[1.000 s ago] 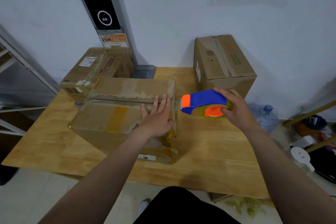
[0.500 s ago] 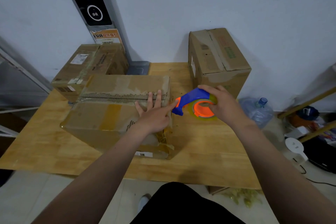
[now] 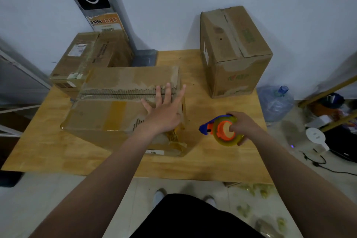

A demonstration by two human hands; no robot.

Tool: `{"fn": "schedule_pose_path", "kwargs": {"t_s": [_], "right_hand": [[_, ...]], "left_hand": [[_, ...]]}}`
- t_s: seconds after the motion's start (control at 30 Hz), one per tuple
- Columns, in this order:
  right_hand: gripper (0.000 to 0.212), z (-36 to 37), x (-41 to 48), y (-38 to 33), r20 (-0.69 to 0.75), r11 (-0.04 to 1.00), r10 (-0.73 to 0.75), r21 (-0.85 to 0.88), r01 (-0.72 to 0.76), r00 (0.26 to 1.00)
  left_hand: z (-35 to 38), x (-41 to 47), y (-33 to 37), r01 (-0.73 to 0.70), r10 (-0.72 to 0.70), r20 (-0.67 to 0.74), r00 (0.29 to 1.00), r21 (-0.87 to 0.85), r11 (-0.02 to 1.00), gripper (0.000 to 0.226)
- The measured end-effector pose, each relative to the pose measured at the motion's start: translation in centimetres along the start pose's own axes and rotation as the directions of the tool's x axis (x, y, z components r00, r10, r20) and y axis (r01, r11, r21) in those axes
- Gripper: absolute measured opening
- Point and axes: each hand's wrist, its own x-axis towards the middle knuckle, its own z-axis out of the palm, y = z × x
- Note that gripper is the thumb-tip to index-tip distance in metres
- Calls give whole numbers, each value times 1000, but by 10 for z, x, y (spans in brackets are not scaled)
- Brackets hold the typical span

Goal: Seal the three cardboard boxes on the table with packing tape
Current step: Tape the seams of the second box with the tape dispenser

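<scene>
Left hand (image 3: pixel 164 116), fingers spread, presses the wide brown cardboard box (image 3: pixel 108 114); right hand (image 3: pixel 244 126), grip closed, holds the blue-and-orange tape dispenser (image 3: pixel 218 131). Best anchor tape on the side first.

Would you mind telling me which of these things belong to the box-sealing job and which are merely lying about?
Job: near cardboard box under the left hand; back-left box; tall right box; tape dispenser in the right hand.
Lying about: water jug; white round device; black cable.
</scene>
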Motion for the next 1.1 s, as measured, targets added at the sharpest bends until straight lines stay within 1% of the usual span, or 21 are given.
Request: {"fn": "schedule_pose_path", "kwargs": {"t_s": [0.1,0.2,0.3,0.37,0.47,0.57,0.6,0.63,0.7,0.77,0.83,0.9,0.97,1.03,1.1], "right_hand": [[70,14,12,17,84,993,99,49,-103,992],[71,26,23,31,127,985,155,53,-163,980],[74,36,30,38,118,976,199,69,-208,973],[77,42,32,41,80,980,186,55,-190,979],[74,42,28,35,18,993,120,22,-120,993],[73,32,17,13,13,998,55,-15,-55,998],[73,28,14,4,3,999,10,-39,-10,1000],[71,25,11,-5,-17,996,-65,-66,64,998],[64,21,3,-25,-61,971,-214,-121,206,975],[61,18,-6,-50,-106,952,-284,-147,268,953],[58,19,-16,-77,-135,930,-353,-159,332,926],[55,24,-25,-104,-149,893,-434,-198,403,888],[54,32,-34,-130,-157,856,-491,-267,442,857],[53,43,-43,-154,-158,822,-525,-349,451,836],[51,59,-51,-176,-146,764,-580,-440,473,802]], "left_hand": [[1,1,-1,12,-12,-6,1000,-9,1000,92],[2,2,-1,24,-24,-15,1000,-24,999,92],[3,3,-1,25,-26,-20,999,-33,999,93],[3,4,-1,27,-28,-23,999,-36,999,93],[3,4,-1,26,-27,-24,999,-44,999,93],[1,3,-4,19,-23,-41,999,-106,994,95],[-1,2,-5,10,-17,-49,999,-135,991,96],[-2,0,-8,-3,-6,-58,998,-165,986,96],[-5,-4,-17,-39,18,-93,996,-229,973,93],[-7,-6,-34,-86,45,-147,988,-283,955,84],[-9,-8,-56,-131,79,-188,979,-284,950,74],[-12,-9,-78,-134,84,-193,978,-262,956,69],[-16,-11,-99,-122,73,-190,979,-257,959,65],[-22,-13,-121,-115,71,-180,981,-245,963,59],[-27,-14,-143,-102,69,-156,985,-220,970,54]]}}
